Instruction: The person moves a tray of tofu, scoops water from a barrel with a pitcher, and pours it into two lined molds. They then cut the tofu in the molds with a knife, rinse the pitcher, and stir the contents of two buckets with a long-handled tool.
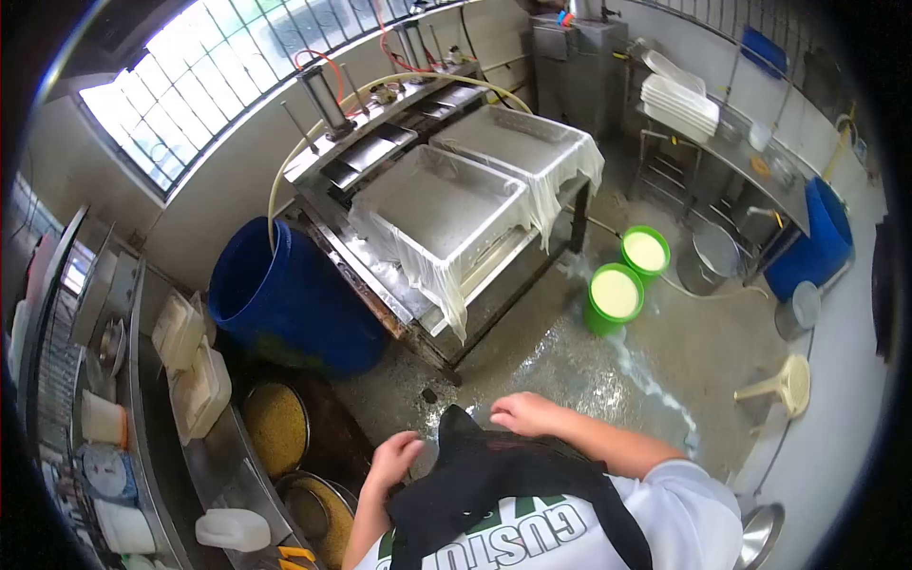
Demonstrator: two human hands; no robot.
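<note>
My left hand (394, 459) hovers beside the black apron (494, 475), its fingers loosely bent, with nothing visible in it. On the apron's other side is my right hand (525, 414), also loosely curled with nothing showing in its fingers. A raised fold of the apron stands between the two hands, apart from both. Ahead, on a metal press table, sit two white rectangular molds, a nearer mold (513, 204) and a farther mold (570, 142), both lined with thin cloth that hangs over their sides. Two green buckets (600, 321) of pale, creamy liquid stand on the floor to the right.
A large blue barrel (313, 304) stands left of the press table. Round containers of yellowish grains (275, 427) sit near my left side. White spilled liquid (655, 385) streaks the wet floor. A cream stool (790, 385) is by the right wall, and stacked white trays (679, 104) are on a metal table.
</note>
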